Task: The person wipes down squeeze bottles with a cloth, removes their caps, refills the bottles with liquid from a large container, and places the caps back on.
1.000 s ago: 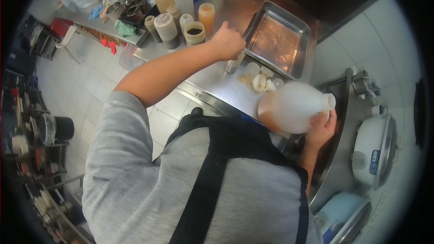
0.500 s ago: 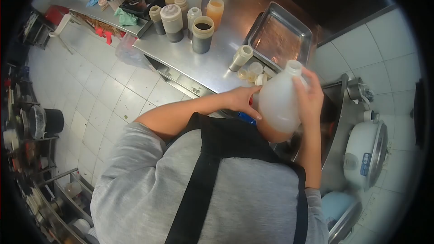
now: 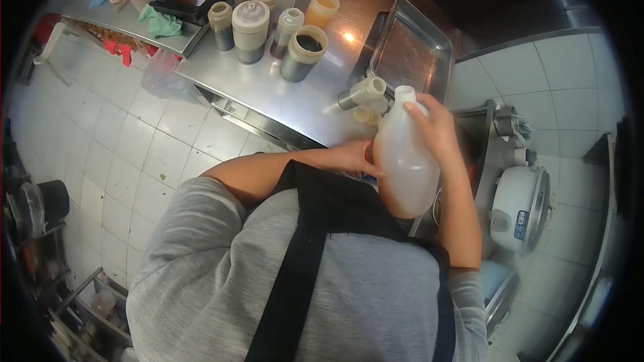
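Observation:
A large translucent plastic jug (image 3: 408,167) is in front of me, uncapped, its neck toward the counter. Brownish-orange liquid shows along its left side and lower end. My right hand (image 3: 433,124) is closed around the upper part, just below the neck. Against the jug's left side, my left hand (image 3: 355,159) grips with the thumb on the wall; its other fingers are partly hidden. Just past the jug's mouth, a small squeeze bottle (image 3: 362,93) without a cap leans on the counter, dark liquid at its bottom. Pale caps (image 3: 366,116) lie beside it.
Several sauce bottles stand on the steel counter (image 3: 225,84), including an open one with dark sauce (image 3: 305,55). A metal tray (image 3: 446,47) lies behind the squeeze bottle. To my right are a rice cooker (image 3: 515,211) and a small metal pot (image 3: 508,123).
The jug has tipped to the left, and its liquid has run up along the left wall toward the neck. Both hands have stayed on it. The view has shifted slightly.

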Tool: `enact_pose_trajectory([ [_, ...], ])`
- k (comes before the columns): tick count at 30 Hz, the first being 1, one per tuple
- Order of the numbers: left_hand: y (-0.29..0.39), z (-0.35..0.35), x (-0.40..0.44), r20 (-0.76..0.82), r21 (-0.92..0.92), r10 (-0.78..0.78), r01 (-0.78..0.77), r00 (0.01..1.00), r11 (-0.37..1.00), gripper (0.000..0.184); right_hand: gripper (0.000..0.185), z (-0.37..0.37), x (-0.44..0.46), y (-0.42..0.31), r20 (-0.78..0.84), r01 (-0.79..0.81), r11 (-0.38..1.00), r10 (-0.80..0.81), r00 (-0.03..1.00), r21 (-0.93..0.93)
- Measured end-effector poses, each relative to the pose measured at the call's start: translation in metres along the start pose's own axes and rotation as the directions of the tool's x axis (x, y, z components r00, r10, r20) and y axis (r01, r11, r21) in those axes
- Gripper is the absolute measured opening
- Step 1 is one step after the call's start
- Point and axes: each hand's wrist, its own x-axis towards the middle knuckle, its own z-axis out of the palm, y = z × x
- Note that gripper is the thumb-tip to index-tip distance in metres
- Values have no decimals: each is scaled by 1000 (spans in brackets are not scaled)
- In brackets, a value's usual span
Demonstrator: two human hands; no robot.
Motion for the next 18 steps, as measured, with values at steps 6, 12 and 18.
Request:
enact_pose_trajectory([
  [6, 1, -6, -5, 107, -70, -153, 161, 982, 984, 54, 39, 9, 9, -6, 45, -6, 995, 10, 999, -99],
  [12, -2, -9, -5, 171, -55, -206, 218, 963, 974, 56, 40, 14, 11, -11, 48, -9, 985, 18, 999, -174],
  [18, 2, -9, -6, 219, -112, -193, 221, 956, 969, 57, 42, 13, 15, -9, 61, -27, 979, 41, 997, -202],
])
